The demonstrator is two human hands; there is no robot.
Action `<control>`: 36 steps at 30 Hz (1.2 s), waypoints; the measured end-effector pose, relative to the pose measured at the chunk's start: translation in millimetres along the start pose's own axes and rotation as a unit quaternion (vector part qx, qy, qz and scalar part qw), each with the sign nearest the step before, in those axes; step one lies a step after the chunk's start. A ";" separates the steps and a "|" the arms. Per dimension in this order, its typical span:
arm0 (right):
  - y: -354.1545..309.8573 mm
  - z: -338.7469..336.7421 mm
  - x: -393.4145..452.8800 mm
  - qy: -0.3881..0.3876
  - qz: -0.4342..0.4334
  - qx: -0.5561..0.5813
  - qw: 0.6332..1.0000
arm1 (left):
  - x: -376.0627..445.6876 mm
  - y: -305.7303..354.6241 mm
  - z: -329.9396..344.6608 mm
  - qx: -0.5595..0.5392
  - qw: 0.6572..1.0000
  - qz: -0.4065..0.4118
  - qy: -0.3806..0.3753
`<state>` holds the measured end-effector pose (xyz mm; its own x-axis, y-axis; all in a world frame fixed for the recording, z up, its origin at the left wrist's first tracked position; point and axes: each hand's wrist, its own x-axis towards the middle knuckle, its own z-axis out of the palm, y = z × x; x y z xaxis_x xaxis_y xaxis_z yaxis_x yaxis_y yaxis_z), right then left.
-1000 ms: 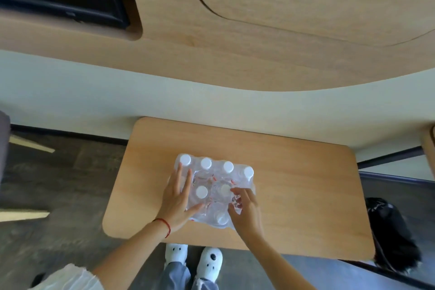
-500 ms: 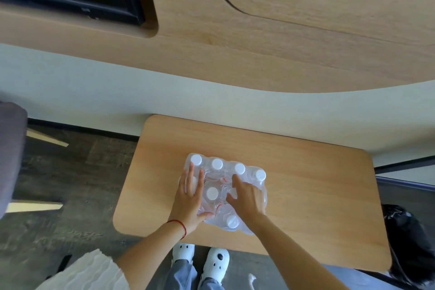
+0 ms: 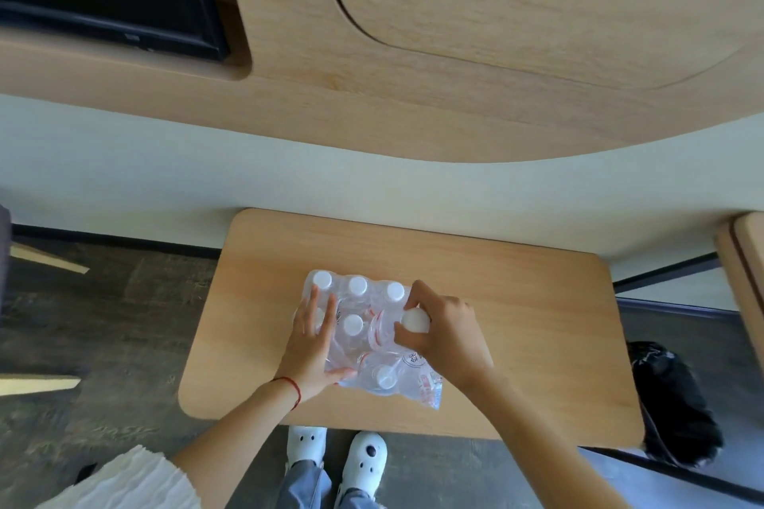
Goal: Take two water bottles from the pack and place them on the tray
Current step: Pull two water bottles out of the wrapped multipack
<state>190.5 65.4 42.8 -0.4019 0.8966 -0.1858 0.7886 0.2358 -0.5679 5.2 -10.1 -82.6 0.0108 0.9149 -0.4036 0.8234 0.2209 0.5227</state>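
A shrink-wrapped pack of clear water bottles [image 3: 366,335] with white caps stands on the light wooden table [image 3: 537,322]. My left hand [image 3: 312,347] lies flat on the pack's left side, fingers spread, pressing it down. My right hand [image 3: 444,329] curls its fingers around the top of one water bottle [image 3: 414,319] at the pack's right side, its white cap showing between the fingers. The plastic wrap is torn and loose at the near right corner. No tray is in view.
The table's right half is bare wood. A black bag [image 3: 674,405] lies on the floor to its right. The wall and a wooden panel rise behind the table. My white shoes [image 3: 339,450] show under the near edge.
My right hand moved from the pack's near middle to its right side and closed around a bottle's top. My left hand stayed flat on the pack. The camera view shifted slightly.
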 end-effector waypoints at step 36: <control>40.4 154.6 36.7 -0.072 0.072 0.107 0.989 | -28.3 13.5 -85.8 -0.470 0.878 -0.031 0.081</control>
<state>135.6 49.9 -111.0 -0.3673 0.8486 -0.3807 0.7324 0.0117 -0.6807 -32.6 -4.0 0.3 -0.1621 0.9102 -0.3810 -0.0140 0.3840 0.9232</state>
